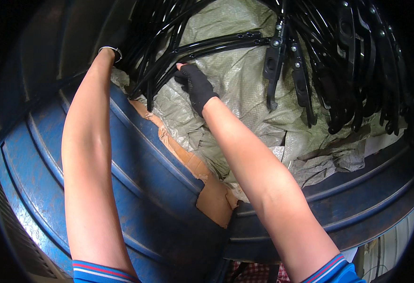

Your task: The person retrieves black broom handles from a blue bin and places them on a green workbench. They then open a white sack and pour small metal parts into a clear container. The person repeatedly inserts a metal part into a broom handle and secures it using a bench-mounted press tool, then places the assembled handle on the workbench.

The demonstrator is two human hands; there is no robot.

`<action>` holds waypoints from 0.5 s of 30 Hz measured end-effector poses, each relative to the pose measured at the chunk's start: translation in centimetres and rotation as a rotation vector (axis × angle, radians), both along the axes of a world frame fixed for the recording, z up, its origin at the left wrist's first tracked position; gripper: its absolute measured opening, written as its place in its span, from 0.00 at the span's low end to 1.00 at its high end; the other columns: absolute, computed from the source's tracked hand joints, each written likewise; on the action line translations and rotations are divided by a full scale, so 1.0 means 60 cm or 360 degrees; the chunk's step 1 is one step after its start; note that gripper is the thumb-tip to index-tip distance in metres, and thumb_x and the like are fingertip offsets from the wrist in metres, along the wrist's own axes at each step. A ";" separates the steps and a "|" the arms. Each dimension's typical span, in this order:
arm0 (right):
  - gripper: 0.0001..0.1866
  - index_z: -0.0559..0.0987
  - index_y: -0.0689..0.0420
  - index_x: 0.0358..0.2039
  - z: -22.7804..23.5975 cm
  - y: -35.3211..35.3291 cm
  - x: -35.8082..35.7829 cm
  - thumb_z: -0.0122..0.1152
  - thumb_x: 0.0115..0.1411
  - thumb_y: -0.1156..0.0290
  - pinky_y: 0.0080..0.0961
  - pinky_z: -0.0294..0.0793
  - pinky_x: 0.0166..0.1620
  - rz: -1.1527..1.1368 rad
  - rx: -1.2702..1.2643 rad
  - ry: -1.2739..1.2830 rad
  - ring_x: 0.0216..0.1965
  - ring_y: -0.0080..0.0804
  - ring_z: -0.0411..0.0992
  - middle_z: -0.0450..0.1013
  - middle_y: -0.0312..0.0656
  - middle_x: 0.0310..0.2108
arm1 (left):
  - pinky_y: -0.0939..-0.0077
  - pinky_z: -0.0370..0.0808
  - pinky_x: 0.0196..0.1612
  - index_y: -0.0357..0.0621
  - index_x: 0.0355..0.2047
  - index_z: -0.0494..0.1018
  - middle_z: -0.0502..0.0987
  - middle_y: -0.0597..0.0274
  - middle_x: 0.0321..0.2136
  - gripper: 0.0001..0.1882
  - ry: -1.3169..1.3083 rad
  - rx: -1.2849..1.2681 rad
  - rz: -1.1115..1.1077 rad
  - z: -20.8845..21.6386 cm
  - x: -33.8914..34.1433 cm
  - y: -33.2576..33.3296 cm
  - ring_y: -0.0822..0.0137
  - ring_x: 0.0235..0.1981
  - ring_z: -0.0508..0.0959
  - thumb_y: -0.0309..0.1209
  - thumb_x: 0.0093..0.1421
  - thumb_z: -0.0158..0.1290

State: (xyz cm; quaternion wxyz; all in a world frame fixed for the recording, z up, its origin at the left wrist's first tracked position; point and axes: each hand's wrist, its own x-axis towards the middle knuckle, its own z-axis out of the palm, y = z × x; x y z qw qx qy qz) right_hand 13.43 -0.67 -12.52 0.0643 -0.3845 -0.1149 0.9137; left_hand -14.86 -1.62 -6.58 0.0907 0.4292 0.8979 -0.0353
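My right hand [196, 87] wears a black fingerless glove. Its fingers are curled around a glossy black metal tube frame [221, 45] where the tubes bend, and the bare thumb tip shows at the top. My left arm reaches far forward to a dense stack of black metal tubes [162, 42] at the upper left. A pale band circles that wrist; the left hand [117, 55] itself sinks into shadow, so its fingers are hidden. Beneath the frames lies a crumpled grey-green woven plastic sheet [235, 99].
A ribbed blue metal wall [136, 174] with scuffed paint rises on the near left, and a darker ribbed wall [348, 207] borders the near right. Torn brown cardboard [214, 200] lines the edge. More black frames with flat, drilled end brackets [274, 66] crowd the upper right.
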 end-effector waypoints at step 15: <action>0.19 0.77 0.46 0.39 0.014 0.021 -0.001 0.63 0.51 0.49 0.23 0.60 0.40 0.0114 -0.0262 -0.0091 0.35 0.26 0.70 0.73 0.33 0.32 | 0.77 0.54 0.62 0.44 0.61 0.60 0.63 0.61 0.60 0.27 -0.1289 -0.0149 0.0489 0.039 0.095 0.075 0.71 0.59 0.62 0.44 0.66 0.42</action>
